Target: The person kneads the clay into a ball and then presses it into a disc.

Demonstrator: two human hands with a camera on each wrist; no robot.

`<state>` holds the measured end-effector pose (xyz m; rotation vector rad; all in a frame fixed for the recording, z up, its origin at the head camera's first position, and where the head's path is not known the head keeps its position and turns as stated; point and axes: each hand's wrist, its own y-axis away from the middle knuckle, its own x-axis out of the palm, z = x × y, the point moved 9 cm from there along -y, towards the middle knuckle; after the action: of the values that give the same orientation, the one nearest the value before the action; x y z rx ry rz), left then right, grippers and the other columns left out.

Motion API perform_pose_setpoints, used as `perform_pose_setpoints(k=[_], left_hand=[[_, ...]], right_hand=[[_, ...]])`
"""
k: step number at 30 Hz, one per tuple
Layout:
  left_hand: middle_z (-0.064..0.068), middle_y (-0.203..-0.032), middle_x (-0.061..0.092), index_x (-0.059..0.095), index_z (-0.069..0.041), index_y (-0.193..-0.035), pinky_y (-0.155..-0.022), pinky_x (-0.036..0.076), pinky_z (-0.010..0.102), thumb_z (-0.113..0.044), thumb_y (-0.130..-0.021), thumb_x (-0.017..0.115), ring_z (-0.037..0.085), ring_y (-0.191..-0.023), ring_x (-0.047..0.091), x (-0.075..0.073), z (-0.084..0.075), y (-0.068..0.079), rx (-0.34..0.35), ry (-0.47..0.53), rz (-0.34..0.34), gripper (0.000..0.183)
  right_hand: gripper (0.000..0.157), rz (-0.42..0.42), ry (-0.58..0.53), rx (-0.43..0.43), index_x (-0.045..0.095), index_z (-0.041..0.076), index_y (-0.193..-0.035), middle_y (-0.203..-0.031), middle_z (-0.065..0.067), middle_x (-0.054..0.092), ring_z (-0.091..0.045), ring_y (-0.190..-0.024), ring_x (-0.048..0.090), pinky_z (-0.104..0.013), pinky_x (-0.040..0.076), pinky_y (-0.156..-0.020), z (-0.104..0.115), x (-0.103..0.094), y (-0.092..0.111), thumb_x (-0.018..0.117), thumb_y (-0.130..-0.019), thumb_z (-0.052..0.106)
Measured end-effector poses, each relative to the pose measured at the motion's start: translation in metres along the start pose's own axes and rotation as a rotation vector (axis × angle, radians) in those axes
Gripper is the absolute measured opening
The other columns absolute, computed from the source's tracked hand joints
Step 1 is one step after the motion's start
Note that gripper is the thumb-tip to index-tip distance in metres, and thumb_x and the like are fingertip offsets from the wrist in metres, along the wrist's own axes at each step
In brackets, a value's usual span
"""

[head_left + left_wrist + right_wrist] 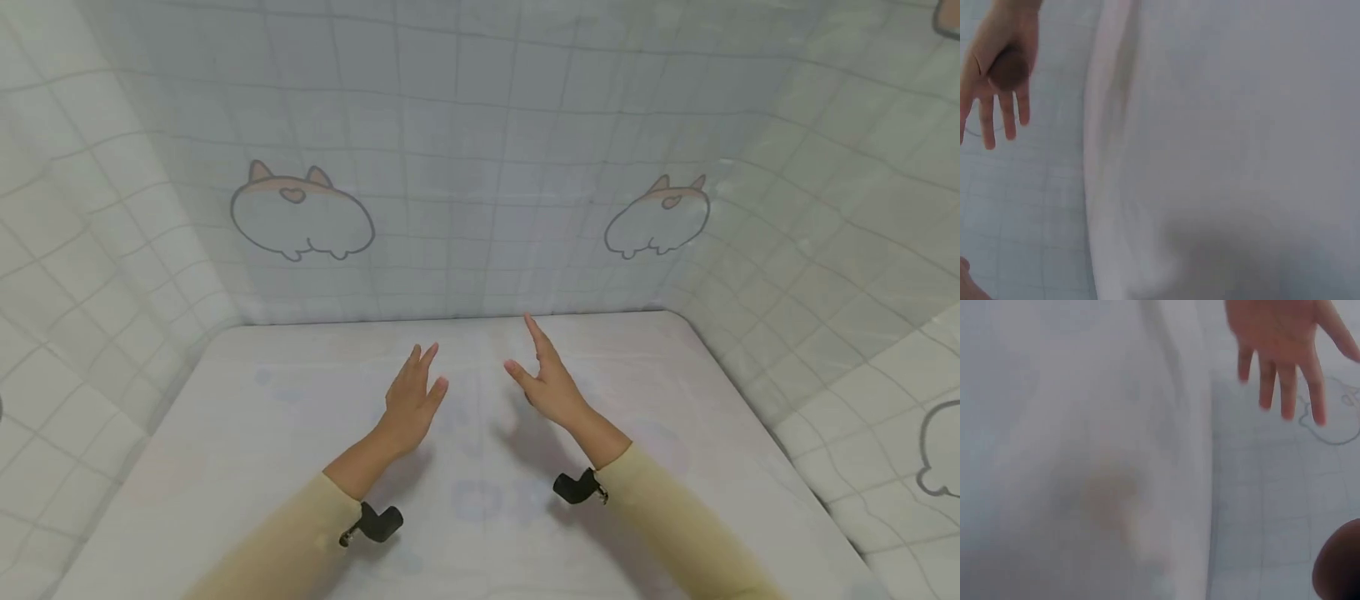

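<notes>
My left hand (408, 404) is raised over the white-covered surface, fingers extended and thumb apart, with nothing seen in its grasp. Facing it across a gap, my right hand (555, 387) also has straight fingers and a spread thumb. The left wrist view catches the right hand (1004, 81) at top left; a dark brown round shape (1009, 70) overlaps its palm, and I cannot tell what it is. At top right of the right wrist view, the left hand (1282, 350) shows a bare palm and spread fingers. Both hands appear apart from the surface, casting shadows on it.
The pale, faintly patterned surface (480, 533) meets a grid-patterned back wall (465, 125) printed with dog drawings. Similar coverings rise on the left side (82, 275) and right side (825, 275). Black wrist devices (380, 523) sit at both sleeve cuffs.
</notes>
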<state>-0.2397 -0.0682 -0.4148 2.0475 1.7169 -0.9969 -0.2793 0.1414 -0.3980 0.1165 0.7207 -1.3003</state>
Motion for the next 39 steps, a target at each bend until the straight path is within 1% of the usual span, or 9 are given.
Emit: perform_pose_setpoints(k=[5, 8, 11, 17, 22, 25, 30, 34, 39], left_hand=[[0.025, -0.164, 0.0, 0.013, -0.013, -0.162, -0.109, 0.003, 0.074, -0.051, -0.108, 0.03, 0.049, -0.149, 0.001, -0.009, 0.02, 0.005, -0.034, -0.201, 0.051, 0.067], [0.025, -0.164, 0.003, 0.015, -0.015, -0.162, -0.11, 0.003, 0.073, -0.054, -0.107, 0.032, 0.049, -0.149, 0.003, -0.012, 0.034, 0.009, -0.089, -0.297, 0.101, 0.069], [0.024, -0.165, 0.005, 0.018, -0.017, -0.162, -0.11, 0.002, 0.073, -0.061, -0.105, 0.03, 0.049, -0.149, 0.003, -0.015, 0.046, 0.014, -0.13, -0.376, 0.139, 0.074], [0.026, -0.164, 0.005, 0.02, -0.015, -0.161, -0.11, -0.001, 0.073, -0.063, -0.103, 0.035, 0.052, -0.148, 0.004, -0.018, 0.067, 0.021, -0.135, -0.479, 0.158, 0.077], [0.029, -0.163, 0.007, 0.023, -0.013, -0.16, -0.109, -0.002, 0.074, -0.068, -0.101, 0.034, 0.054, -0.147, 0.005, -0.018, 0.077, 0.028, -0.145, -0.484, 0.176, 0.082], [0.028, -0.163, 0.006, 0.022, -0.012, -0.16, -0.109, -0.002, 0.074, -0.071, -0.099, 0.032, 0.054, -0.146, 0.003, -0.017, 0.085, 0.032, -0.168, -0.479, 0.192, 0.086], [0.03, -0.163, 0.005, 0.022, -0.011, -0.16, -0.107, -0.003, 0.075, -0.071, -0.099, 0.034, 0.057, -0.145, 0.003, -0.02, 0.097, 0.034, -0.177, -0.484, 0.17, 0.087], [0.03, -0.162, 0.006, 0.023, -0.011, -0.16, -0.108, -0.003, 0.075, -0.069, -0.099, 0.036, 0.056, -0.146, 0.003, -0.024, 0.097, 0.032, -0.167, -0.477, 0.145, 0.085], [0.03, -0.162, 0.006, 0.023, -0.01, -0.16, -0.108, -0.003, 0.075, -0.069, -0.099, 0.039, 0.056, -0.146, 0.003, -0.025, 0.09, 0.025, -0.155, -0.463, 0.149, 0.086]], right_hand=[[0.081, 0.113, 0.152, 0.002, 0.011, 0.021, -0.163, -0.166, -0.005, 0.014, -0.029, -0.152, 0.015, -0.056, 0.019, -0.118, -0.011, -0.003, 0.0, 0.058, -0.102, 0.043], [0.079, 0.186, 0.2, 0.003, 0.015, 0.017, -0.162, -0.165, -0.009, 0.018, -0.03, -0.151, 0.017, -0.054, 0.019, -0.118, -0.017, -0.001, 0.001, 0.06, -0.101, 0.039], [0.079, 0.255, 0.266, 0.043, 0.016, 0.017, -0.162, -0.165, -0.014, 0.019, -0.036, -0.15, 0.017, -0.058, 0.021, -0.116, -0.031, 0.004, 0.002, 0.061, -0.101, 0.038], [0.074, 0.358, 0.379, 0.114, 0.022, 0.017, -0.161, -0.163, -0.022, 0.017, -0.048, -0.148, 0.015, -0.066, 0.022, -0.112, -0.062, 0.018, 0.005, 0.057, -0.102, 0.044], [0.071, 0.382, 0.445, 0.138, 0.027, 0.014, -0.16, -0.162, -0.024, 0.02, -0.049, -0.146, 0.017, -0.065, 0.021, -0.113, -0.08, 0.028, 0.005, 0.055, -0.103, 0.045], [0.07, 0.385, 0.502, 0.13, 0.027, 0.014, -0.159, -0.163, -0.023, 0.019, -0.048, -0.148, 0.014, -0.064, 0.015, -0.115, -0.087, 0.033, 0.004, 0.05, -0.104, 0.049], [0.079, 0.411, 0.64, 0.115, 0.021, 0.023, -0.162, -0.166, -0.017, 0.011, -0.043, -0.151, 0.005, -0.065, 0.006, -0.115, -0.1, 0.045, 0.001, 0.032, -0.1, 0.07], [0.088, 0.423, 0.719, 0.105, 0.016, 0.026, -0.162, -0.167, -0.015, 0.006, -0.043, -0.151, 0.003, -0.067, 0.003, -0.115, -0.107, 0.054, -0.001, 0.022, -0.093, 0.081], [0.09, 0.393, 0.757, 0.107, 0.016, 0.025, -0.162, -0.167, -0.015, 0.004, -0.044, -0.151, 0.003, -0.068, 0.001, -0.114, -0.111, 0.053, -0.002, 0.023, -0.093, 0.082]])
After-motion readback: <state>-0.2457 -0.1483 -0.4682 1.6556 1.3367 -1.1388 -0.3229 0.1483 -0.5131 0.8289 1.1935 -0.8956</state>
